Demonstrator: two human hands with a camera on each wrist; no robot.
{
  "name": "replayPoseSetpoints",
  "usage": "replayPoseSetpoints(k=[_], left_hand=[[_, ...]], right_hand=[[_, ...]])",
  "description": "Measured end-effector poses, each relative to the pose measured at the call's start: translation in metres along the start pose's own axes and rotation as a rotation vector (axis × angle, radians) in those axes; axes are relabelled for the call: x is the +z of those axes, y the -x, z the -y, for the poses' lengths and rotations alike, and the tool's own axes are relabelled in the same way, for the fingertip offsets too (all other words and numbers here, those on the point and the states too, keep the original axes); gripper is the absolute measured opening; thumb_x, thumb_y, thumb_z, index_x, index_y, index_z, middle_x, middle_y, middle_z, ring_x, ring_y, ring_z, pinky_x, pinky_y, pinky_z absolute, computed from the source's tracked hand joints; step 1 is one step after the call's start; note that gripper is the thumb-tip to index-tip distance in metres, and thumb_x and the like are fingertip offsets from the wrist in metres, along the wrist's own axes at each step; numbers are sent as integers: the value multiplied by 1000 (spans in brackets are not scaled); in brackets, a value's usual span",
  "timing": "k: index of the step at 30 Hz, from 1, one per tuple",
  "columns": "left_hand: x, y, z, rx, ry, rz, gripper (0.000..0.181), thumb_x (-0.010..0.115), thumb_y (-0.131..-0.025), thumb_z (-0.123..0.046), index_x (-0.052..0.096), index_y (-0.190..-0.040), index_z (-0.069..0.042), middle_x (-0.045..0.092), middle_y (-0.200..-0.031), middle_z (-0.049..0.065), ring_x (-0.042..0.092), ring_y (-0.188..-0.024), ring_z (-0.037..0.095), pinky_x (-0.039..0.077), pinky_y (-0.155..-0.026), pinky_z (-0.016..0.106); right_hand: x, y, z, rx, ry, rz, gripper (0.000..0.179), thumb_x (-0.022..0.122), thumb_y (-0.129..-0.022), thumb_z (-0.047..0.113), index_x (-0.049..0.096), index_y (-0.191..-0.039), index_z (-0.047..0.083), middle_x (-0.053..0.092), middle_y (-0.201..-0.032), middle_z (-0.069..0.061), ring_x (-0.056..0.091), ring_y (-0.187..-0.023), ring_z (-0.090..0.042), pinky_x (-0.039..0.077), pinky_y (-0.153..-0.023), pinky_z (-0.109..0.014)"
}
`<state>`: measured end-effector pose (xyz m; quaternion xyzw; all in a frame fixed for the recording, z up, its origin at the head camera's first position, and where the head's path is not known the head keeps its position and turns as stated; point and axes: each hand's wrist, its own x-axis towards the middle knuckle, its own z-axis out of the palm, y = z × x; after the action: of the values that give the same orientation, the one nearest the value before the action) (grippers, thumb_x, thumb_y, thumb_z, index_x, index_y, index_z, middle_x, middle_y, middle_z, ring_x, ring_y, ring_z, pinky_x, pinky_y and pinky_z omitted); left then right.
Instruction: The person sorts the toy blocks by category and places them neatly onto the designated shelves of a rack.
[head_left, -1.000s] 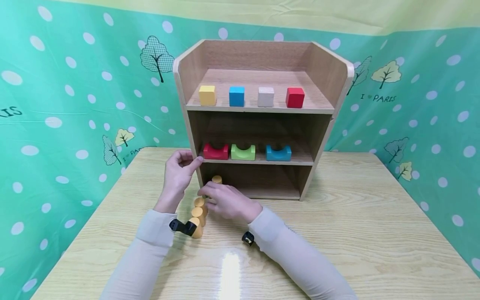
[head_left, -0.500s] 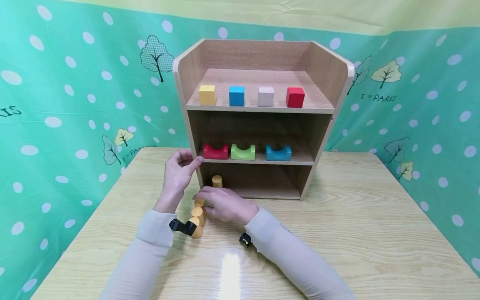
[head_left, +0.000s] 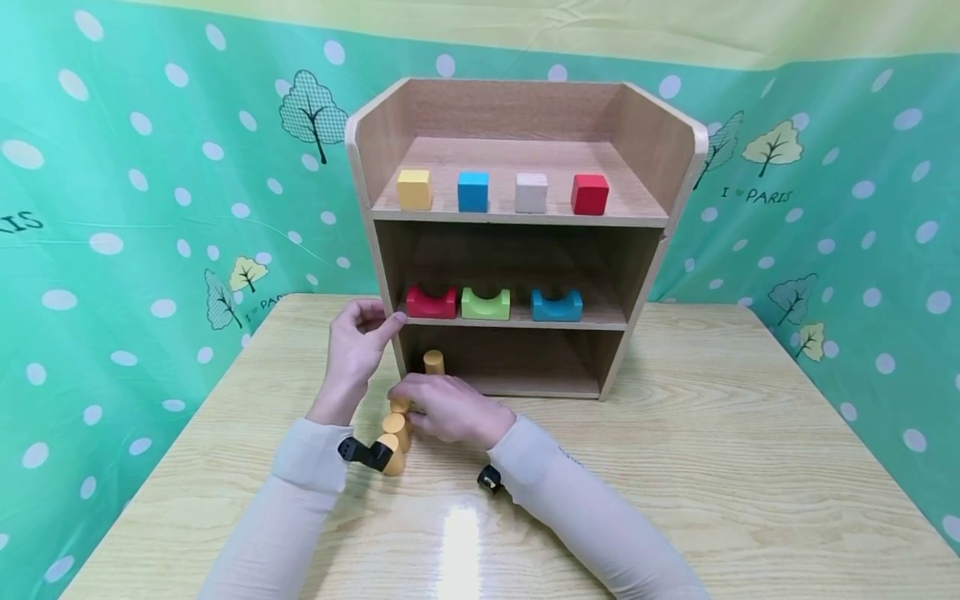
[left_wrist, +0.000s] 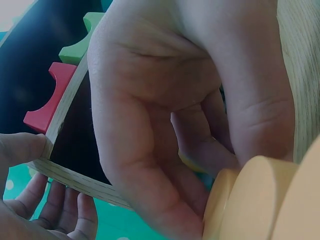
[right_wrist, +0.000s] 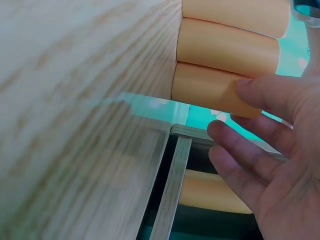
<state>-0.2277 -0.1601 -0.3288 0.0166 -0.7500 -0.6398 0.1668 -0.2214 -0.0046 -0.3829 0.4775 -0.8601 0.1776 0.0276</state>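
My left hand [head_left: 358, 348] holds the left side panel of a small wooden shelf [head_left: 517, 394]; in the left wrist view its thumb lies on the front edge and its fingers are behind the panel [left_wrist: 82, 186]. My right hand [head_left: 457, 410] pinches the farthest upright wooden cylinder [right_wrist: 210, 87] of a short row on the table. The thumb lies on one side, and the index finger goes behind it. Two more cylinders, a middle one [head_left: 394, 427] and a near one [head_left: 395, 463], stand close against it. Another cylinder [head_left: 433, 362] stands inside the bottom compartment at the left.
On the top shelf sit yellow [head_left: 415, 190], blue [head_left: 473, 192], white [head_left: 531, 193] and red [head_left: 589, 195] cubes. The middle shelf bears red [head_left: 431, 304], green [head_left: 486, 305] and blue [head_left: 557, 307] notched blocks. A patterned cloth [head_left: 150, 208] hangs behind the table [head_left: 750, 467].
My right hand has come back from the bottom compartment's front to the far cylinder of the row, uncovering the cylinder inside. My left hand stays on the shelf.
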Motion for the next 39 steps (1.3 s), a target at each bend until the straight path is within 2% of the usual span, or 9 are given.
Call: replayPoseSetpoints(k=[6,13,23,29,32,39], left_hand=[[0,-1,0,1,8,2,38,75,-84,-20,57,-109,1,57,-100,9,53,-92,19,46,-75,21],[1,0,-1,-5,7,-5,37,75,-84,-20,57,-109,0,57,-99,8,53,-92,19,46,-76,22],[0,0,0,-3,2,-2,38,75,-84,-20,57,-109,1,58,-100,10,54,-92,19,46,-76,22],[0,0,0,-9,-5,-1,37,75,-84,-22,57,-110,-2,58,-101,8,54,-93,19,46,-79,23],[0,0,0,-13,-11,0,36,75,-84,-22,57,-110,-4,58,-101,7,54,-94,19,46,-79,24],[0,-1,1,-2,-10,-6,35,75,-84,-22,58,-108,-4,58,-101,7,55,-94,19,46,-79,24]], right_hand=[[-2,0,-2,30,-11,3,25,69,-88,19,62,-112,20,56,-103,10,51,-88,-5,45,-78,-20],[-2,1,-3,59,-75,43,38,71,-87,18,57,-121,14,56,-106,6,51,-89,-7,45,-81,-20],[-2,4,-5,81,-92,40,29,71,-87,20,56,-111,18,54,-97,9,52,-82,-8,44,-74,-18],[-2,5,-7,90,-158,40,35,72,-85,18,53,-115,16,53,-97,9,53,-84,-10,44,-74,-18],[-1,5,-8,96,-200,31,35,73,-84,17,50,-112,16,53,-93,6,53,-82,-11,44,-69,-17],[1,3,-10,89,-220,5,33,74,-83,17,50,-105,15,52,-87,4,50,-76,-9,41,-63,-18]])
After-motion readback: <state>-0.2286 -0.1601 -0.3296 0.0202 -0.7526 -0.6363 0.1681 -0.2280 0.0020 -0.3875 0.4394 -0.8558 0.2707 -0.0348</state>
